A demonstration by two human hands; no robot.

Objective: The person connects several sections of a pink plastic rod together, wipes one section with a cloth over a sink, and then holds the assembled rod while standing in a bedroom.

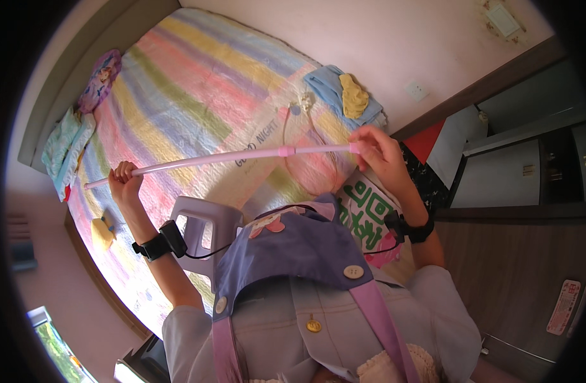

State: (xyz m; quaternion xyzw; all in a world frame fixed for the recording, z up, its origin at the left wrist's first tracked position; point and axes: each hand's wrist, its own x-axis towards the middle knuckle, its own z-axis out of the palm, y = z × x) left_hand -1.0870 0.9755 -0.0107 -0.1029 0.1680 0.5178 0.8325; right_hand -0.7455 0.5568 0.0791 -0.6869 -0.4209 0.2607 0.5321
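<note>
A pink telescopic pole (210,157) stretches level across the front of me, over the striped bedspread. Near its left end, the fingers of my left hand (125,184) are wrapped round it, and a short tip sticks out beyond them. My right hand (381,159) pinches the pink cap at the other end between thumb and fingers. A pink collar (286,151) sits on the pole where the thicker tube meets the thinner one. Behind the pole, a thin hoop-like loop (336,167) lies on the bed. Black bands with small devices are on both my wrists.
The bed (178,83) carries folded blue and yellow cloths (350,96), a purple cushion (101,80) and a yellow item (102,233). Close to me are a grey plastic frame (189,207) and a white bag with green print (367,214). A dark wood door (497,274) stands at right.
</note>
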